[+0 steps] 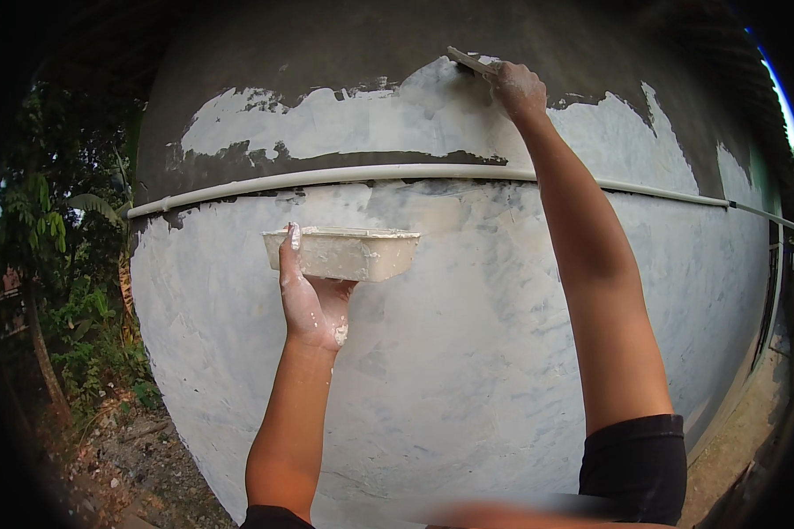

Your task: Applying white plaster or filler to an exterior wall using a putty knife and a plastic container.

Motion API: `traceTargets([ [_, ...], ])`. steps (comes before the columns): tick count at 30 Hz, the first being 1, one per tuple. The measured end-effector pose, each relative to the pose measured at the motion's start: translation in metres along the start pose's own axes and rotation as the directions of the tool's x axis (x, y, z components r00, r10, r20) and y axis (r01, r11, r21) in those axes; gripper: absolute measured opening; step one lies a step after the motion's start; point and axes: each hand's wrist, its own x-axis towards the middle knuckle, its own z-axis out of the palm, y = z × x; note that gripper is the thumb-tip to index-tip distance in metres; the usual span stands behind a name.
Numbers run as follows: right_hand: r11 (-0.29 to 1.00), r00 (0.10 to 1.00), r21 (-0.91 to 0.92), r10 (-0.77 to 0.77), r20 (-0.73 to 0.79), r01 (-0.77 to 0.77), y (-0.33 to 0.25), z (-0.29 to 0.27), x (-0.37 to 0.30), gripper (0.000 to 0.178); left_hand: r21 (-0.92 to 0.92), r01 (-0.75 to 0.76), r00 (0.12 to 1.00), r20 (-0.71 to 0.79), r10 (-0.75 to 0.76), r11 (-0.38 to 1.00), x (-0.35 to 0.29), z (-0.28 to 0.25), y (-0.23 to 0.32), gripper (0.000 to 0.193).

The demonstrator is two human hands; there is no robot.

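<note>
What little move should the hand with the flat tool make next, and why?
Probably a short sweep of the flat tool along the white coating: the right hand holds it at the ragged upper edge, bare grey wall shows above, and the left hand holds the tub.

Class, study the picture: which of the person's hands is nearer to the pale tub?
Left. The left hand holds the pale tub from beneath. The right hand is away from it, higher and to the right, gripping a flat tool.
</note>
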Motion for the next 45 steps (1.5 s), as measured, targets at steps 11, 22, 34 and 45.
traceTargets([
  [11, 0.949, 0.932, 0.086, -0.314, 0.181, 0.303, -0.110, -0.018, -0.093, 0.026, -0.083, 0.024, 1.000, 0.007, -0.024, 0.996, 0.002, -0.010, -0.003, 0.039],
  [22, 0.986, 0.995, 0.135, 0.104, -0.002, -0.103, 0.061, -0.001, -0.071, 0.023, -0.033, 0.109, 0.989, 0.101, -0.105, 0.993, 0.001, 0.017, -0.012, 0.040],
  [34, 0.950, 0.921, 0.289, -0.210, 0.328, 0.114, 0.015, -0.031, -0.085, 0.026, -0.109, 0.086, 0.993, 0.090, -0.077, 0.990, 0.017, 0.019, -0.029, 0.060],
  [45, 0.931, 0.929, -0.034, 0.365, 0.066, -0.364, 0.081, -0.022, -0.074, 0.024, 0.001, 0.031, 0.998, 0.058, -0.031, 1.000, -0.002, 0.027, -0.006, 0.046],
])
